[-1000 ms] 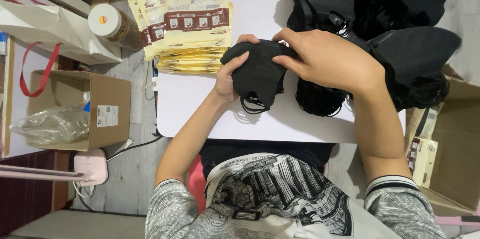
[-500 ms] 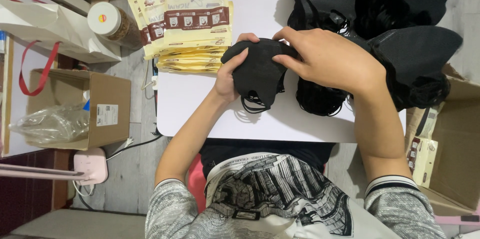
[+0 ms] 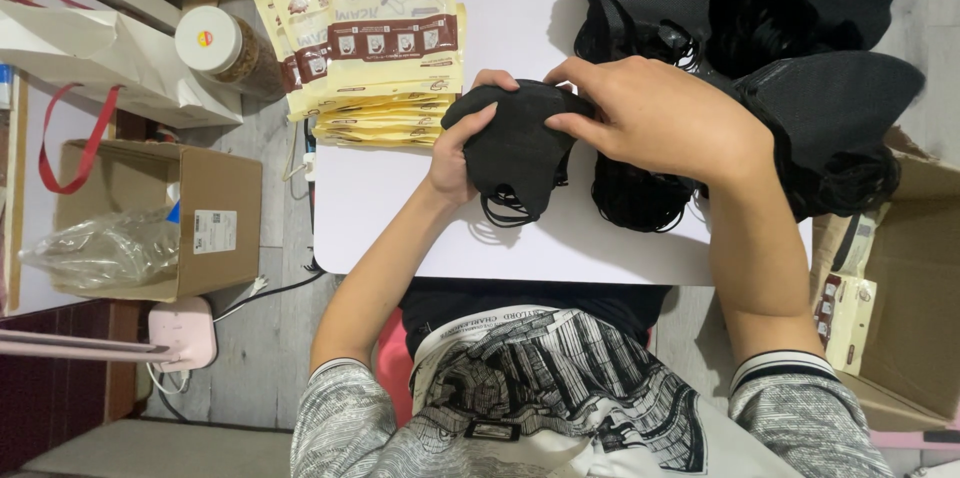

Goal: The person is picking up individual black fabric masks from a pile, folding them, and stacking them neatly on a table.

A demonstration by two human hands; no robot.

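Note:
Over the white table (image 3: pixel 400 228) I hold a black face mask (image 3: pixel 515 153), its ear loops hanging below it. My left hand (image 3: pixel 458 153) grips the mask's left edge. My right hand (image 3: pixel 660 118) pinches its upper right edge from above. A large heap of black masks (image 3: pixel 800 88) lies at the table's right, right behind my right hand. A stack of cream and brown flat pouches (image 3: pixel 385 48) lies fanned out at the table's far left, just beyond my left hand.
A jar with a white lid (image 3: pixel 222 50) and a white paper bag (image 3: pixel 100 53) stand on the floor at left. Below them is a cardboard box (image 3: pixel 200 228) with a clear plastic bag (image 3: pixel 100 248). Another open cardboard box (image 3: pixel 900 288) sits at right.

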